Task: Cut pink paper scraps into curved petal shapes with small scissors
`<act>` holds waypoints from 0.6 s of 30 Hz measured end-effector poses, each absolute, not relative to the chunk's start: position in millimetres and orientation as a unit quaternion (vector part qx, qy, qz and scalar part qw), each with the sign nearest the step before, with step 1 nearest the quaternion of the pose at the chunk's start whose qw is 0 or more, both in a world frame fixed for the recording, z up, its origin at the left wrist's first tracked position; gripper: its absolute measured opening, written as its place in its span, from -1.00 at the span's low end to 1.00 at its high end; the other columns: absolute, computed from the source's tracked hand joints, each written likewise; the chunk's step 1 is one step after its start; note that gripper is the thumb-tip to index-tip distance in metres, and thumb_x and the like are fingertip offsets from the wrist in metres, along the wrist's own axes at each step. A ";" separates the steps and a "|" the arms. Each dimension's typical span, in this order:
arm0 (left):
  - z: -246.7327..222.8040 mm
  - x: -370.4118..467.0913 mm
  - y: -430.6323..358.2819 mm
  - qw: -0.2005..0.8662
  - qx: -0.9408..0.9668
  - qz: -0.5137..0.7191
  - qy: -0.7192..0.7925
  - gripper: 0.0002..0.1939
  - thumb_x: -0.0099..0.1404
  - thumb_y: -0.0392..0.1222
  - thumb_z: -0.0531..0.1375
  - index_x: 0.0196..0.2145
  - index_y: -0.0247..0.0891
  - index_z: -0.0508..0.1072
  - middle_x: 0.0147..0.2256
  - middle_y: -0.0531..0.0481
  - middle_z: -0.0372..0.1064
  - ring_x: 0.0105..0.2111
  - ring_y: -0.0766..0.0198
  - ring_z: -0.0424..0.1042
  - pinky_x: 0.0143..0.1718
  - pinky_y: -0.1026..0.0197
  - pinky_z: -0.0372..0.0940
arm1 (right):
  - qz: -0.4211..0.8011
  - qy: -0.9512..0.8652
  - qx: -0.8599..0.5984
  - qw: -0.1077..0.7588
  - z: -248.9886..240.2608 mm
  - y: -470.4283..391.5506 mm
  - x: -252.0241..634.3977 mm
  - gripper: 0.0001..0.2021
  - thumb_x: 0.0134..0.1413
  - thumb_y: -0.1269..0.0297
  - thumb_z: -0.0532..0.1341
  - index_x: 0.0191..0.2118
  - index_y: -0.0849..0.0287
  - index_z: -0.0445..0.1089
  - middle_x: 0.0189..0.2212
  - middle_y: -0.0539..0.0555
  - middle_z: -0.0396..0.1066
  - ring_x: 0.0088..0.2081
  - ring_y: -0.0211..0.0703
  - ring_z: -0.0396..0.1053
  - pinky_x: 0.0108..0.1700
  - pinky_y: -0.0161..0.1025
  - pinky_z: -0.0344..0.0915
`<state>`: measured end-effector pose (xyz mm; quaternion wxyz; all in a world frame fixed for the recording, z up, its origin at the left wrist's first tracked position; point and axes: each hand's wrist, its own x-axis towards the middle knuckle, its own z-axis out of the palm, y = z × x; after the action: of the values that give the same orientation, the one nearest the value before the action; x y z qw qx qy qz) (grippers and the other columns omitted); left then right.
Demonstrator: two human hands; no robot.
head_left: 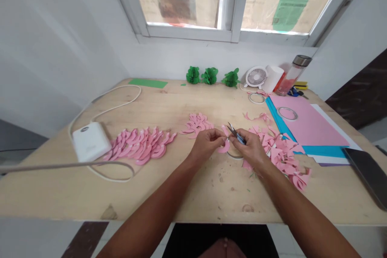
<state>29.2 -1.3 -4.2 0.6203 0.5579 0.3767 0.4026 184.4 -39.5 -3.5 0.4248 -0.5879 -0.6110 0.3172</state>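
Near the middle of the table, my left hand (208,142) is closed, pinching a curved pink paper cut-out (224,148). My right hand (250,145) is wrapped around small scissors (236,133), blades pointing up and away from me. The fingertips of both hands meet at the cut-out; the exact contact is too small to make out. Partly hidden under the hands lies a thin ring (234,157). Beyond my left hand is a small heap of pink cut-outs (198,123). Pink paper scraps (281,155) pile up beside my right hand.
Overlapping wavy pink strips (145,144) and a white power bank (91,142) with a cable are at left. Green paper balls (209,75), a fan (256,77) and a bottle (294,75) stand at the back. Coloured sheets (314,125) and a phone (367,173) lie right.
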 end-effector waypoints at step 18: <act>-5.9 30.4 -2.9 0.612 0.588 0.385 0.363 -0.88 0.02 -0.22 0.23 -0.53 -0.34 0.43 -0.57 0.05 0.35 -0.56 0.41 0.29 -0.51 0.35 0.18 | 0.298 -0.627 -0.593 0.409 -3.1 -39.9 183.5 -0.91 -0.09 0.31 0.15 -0.51 0.19 0.26 -0.66 -0.12 0.10 -0.59 -0.36 0.05 -0.56 -0.39 -0.05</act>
<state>30.4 -2.9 -5.9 0.6118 0.5880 0.3632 0.3847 183.5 -39.9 -3.1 0.4091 -0.5928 -0.6266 0.2977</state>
